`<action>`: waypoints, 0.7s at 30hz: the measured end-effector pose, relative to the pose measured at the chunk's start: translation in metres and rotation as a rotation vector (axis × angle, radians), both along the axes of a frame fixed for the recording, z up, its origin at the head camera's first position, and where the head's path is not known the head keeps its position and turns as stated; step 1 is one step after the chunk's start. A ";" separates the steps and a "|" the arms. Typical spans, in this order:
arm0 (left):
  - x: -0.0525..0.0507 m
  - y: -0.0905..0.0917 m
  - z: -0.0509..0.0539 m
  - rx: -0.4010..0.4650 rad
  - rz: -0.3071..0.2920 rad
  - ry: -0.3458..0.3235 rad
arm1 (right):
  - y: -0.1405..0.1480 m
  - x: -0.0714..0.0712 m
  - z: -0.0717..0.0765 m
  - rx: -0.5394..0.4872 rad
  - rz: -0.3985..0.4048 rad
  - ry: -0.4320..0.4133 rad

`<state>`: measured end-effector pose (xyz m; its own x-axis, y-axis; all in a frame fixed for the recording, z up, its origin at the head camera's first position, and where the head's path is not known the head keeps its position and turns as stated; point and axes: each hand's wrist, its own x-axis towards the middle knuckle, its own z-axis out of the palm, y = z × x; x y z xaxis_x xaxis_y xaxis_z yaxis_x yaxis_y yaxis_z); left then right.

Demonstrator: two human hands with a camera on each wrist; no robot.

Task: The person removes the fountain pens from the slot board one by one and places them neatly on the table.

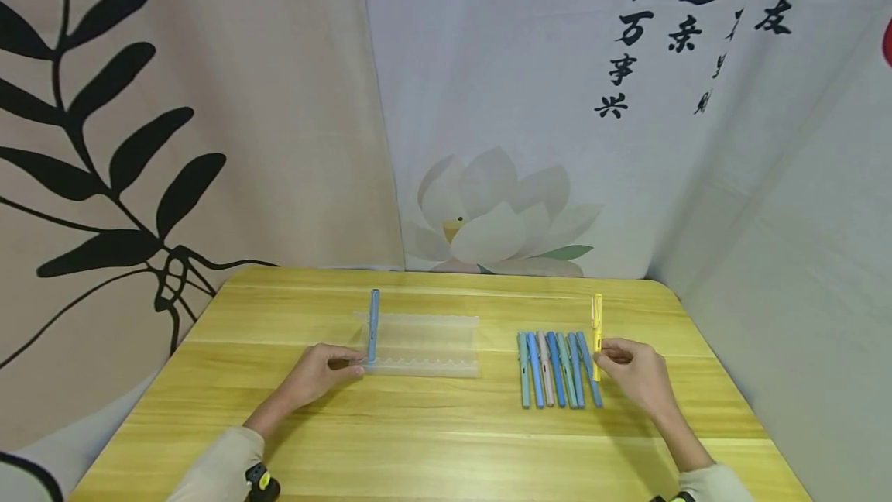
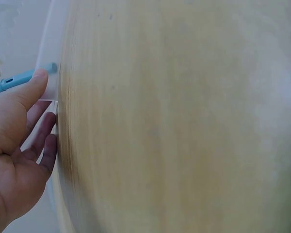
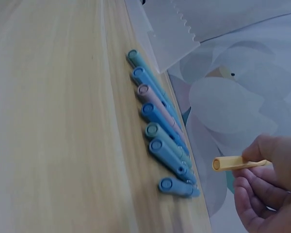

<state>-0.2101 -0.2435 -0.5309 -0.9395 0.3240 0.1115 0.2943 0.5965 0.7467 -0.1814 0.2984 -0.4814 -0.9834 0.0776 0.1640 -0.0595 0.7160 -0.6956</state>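
Observation:
My left hand [image 1: 317, 374] pinches the left end of a clear plastic pen rack [image 1: 425, 341] with a notched front edge. One grey-blue pen [image 1: 373, 324] stands in the rack at its left end; in the left wrist view the thumb lies over or against this pen [image 2: 19, 80], and the fingers are beyond the rack's edge. On the right, my right hand [image 1: 641, 378] pinches a yellow pen [image 1: 597, 316] upright between thumb and fingers. Just left of it, several capped pens [image 1: 550, 370] in green, blue and pink lie side by side on the table.
The wooden table [image 1: 418, 448] has its back edge against hanging cloths. A printed cloth [image 1: 502, 99] with a lotus and writing hangs behind the rack, and another cloth [image 1: 279, 99] with black leaves hangs at the left. The rightmost lying pen [image 3: 177, 187] is angled away from its neighbours.

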 end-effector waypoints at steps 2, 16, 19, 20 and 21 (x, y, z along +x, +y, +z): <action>0.000 0.000 0.000 0.001 0.005 -0.005 | 0.004 0.001 -0.001 0.011 -0.003 -0.018; 0.000 0.000 0.001 -0.002 0.016 -0.011 | 0.025 0.006 -0.013 0.075 0.005 -0.116; 0.000 0.000 0.001 -0.004 0.009 -0.006 | 0.028 0.007 -0.015 0.075 0.009 -0.130; 0.000 0.000 0.001 -0.004 0.006 -0.003 | 0.029 0.008 -0.015 0.076 0.012 -0.136; 0.000 0.000 0.001 -0.004 0.003 0.000 | 0.030 0.008 -0.016 0.077 0.015 -0.141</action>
